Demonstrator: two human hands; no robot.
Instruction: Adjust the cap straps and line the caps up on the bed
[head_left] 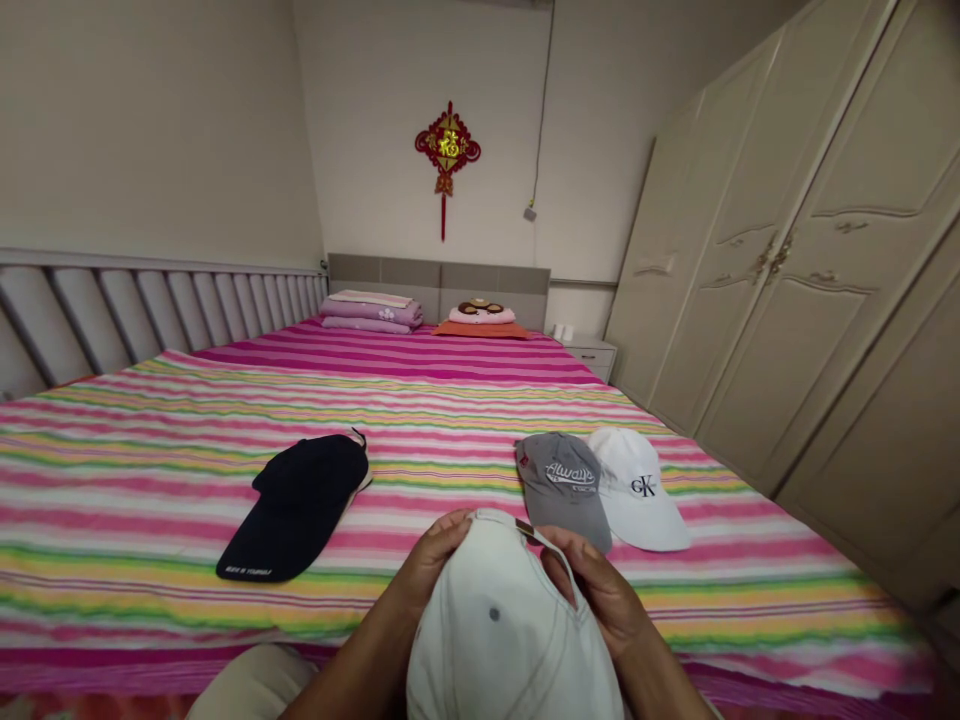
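A pale, nearly white baseball cap [502,640] is held up in front of me, its back opening and adjusting strap facing away. My left hand [439,555] grips the cap's edge at the left end of the strap. On the other side, my right hand [604,590] has its fingers closed on the strap side near the opening. Beyond my right hand, a grey cap [562,485] with white lettering lies on the bed, overlapping a white cap [637,490] with dark letters. Off to the left rests a dark navy cap [300,505], its brim pointing toward the near left.
A striped sheet [420,430] covers the bed. Folded bedding [371,312] and a pink pillow-like item [482,314] lie by the headboard [487,280]. A railing [172,310] runs along the left; a wardrobe [750,250] and small nightstand [592,352] stand right.
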